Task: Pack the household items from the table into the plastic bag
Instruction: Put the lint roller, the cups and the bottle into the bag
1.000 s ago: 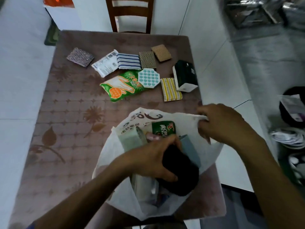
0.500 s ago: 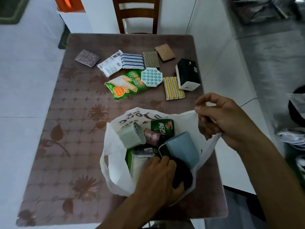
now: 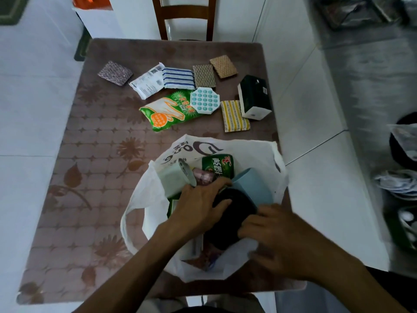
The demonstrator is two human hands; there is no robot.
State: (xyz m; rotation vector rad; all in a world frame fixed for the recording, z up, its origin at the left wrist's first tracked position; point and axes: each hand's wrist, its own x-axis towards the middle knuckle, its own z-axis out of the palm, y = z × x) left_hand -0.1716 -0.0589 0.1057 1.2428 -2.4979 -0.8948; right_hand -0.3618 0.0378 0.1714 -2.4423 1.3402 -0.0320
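Observation:
A white plastic bag [image 3: 255,152] stands open at the table's near edge. Inside it lie a pale roll [image 3: 173,177], a green packet [image 3: 217,166], a light blue cup [image 3: 252,186] and a black item [image 3: 232,220]. My left hand [image 3: 198,204] is inside the bag, fingers pressed on the black item. My right hand [image 3: 277,236] grips the bag's near right rim beside that item. Farther back on the table lie a green glove packet [image 3: 167,111], an octagonal dotted pad [image 3: 204,100], several scrub pads and a dark box [image 3: 253,96].
The brown patterned table [image 3: 94,177] drops off just right of the bag. A wooden chair [image 3: 184,16] stands at the far edge. White tiled floor lies all around, with clutter at the far right [image 3: 399,184].
My right hand let go of the bag's far right handle and came down to the near right rim. My left hand shifted up onto the black item.

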